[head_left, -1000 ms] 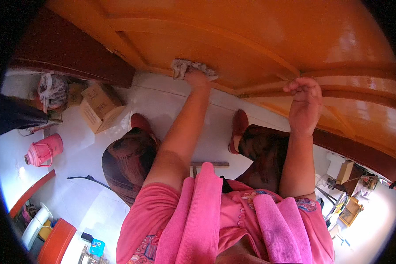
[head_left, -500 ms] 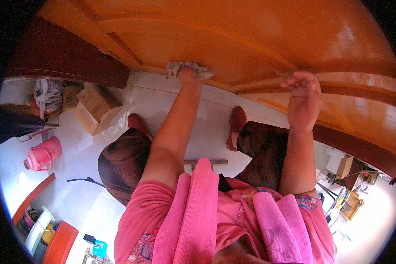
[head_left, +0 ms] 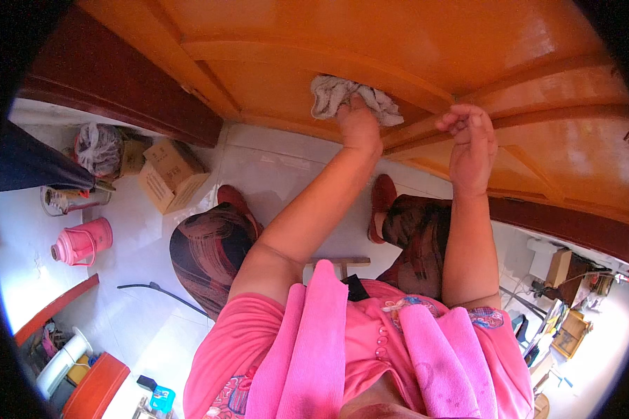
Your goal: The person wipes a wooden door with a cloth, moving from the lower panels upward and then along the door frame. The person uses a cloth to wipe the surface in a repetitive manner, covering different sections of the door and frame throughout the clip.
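Your left hand [head_left: 358, 124] is clamped on the one grey rag [head_left: 344, 96], pressing it flat against the orange wooden door [head_left: 398, 42]; the rag bunches just above your knuckles, its length running across the panel groove. Your right hand [head_left: 470, 143] rests just beside on the door's moulding, fingers loosely curled, holding nothing. One rag, one door.
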The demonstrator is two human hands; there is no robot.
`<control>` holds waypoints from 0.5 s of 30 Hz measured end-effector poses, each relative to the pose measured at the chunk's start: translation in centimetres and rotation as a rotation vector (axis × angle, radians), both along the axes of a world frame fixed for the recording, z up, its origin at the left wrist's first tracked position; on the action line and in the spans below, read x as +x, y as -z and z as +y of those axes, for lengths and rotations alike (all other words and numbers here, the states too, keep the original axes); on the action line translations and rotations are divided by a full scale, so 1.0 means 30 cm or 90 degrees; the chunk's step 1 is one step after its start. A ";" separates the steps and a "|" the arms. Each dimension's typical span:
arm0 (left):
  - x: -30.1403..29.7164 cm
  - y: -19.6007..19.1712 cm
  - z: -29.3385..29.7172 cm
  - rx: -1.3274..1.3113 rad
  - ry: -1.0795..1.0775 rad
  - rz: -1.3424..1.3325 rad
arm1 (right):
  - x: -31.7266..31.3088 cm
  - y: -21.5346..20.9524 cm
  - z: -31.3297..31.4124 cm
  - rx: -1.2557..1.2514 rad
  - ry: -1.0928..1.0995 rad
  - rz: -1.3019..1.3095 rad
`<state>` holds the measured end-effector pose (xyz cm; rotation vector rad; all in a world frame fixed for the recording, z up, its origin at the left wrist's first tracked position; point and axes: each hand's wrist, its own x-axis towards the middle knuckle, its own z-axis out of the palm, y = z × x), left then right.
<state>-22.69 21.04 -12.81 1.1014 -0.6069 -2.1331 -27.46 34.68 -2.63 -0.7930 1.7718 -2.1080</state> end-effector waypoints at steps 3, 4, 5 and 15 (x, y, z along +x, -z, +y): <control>-0.038 0.114 -0.017 0.084 -0.029 0.000 | 0.002 0.002 0.008 -0.013 0.002 -0.003; -0.058 0.186 -0.027 0.132 -0.027 0.012 | 0.000 0.001 0.010 -0.014 0.005 -0.006; -0.078 0.270 -0.033 0.149 -0.038 0.035 | -0.003 0.001 0.011 -0.014 0.007 -0.010; -0.067 0.844 -0.118 -0.743 0.910 -0.793 | -0.016 0.004 0.024 -0.001 -0.018 -0.015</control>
